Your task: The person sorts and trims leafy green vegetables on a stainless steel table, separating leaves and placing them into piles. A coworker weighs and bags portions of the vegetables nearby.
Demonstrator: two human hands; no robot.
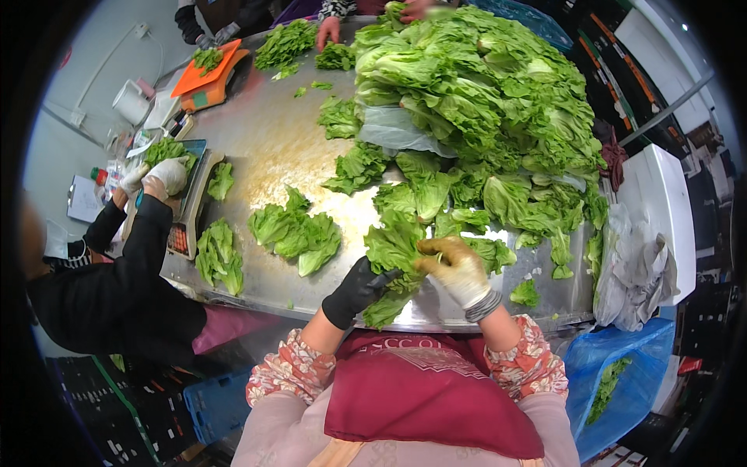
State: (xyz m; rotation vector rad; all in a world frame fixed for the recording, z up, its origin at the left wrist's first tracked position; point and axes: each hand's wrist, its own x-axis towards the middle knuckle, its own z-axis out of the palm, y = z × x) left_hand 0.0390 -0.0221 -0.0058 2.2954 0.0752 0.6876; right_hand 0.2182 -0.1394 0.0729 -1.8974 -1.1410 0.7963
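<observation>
A leafy green lettuce is held between my hands just above the near edge of the metal table. My left hand, in a black glove, closes round its lower left side. From the right, my right hand, in a stained white glove, pinches the lettuce near its base. Some leaves hang down toward the table edge. Left of my hands lies a loose bunch of lettuce on the table. Beyond my right hand, a large heap of lettuce rises, partly lying over a pale plastic sheet.
At the left, a co-worker in dark sleeves handles lettuce over a scale. An orange scale stands at the far left. Other people's hands reach in from the far side. Plastic bags hang at the right, above a blue-lined bin.
</observation>
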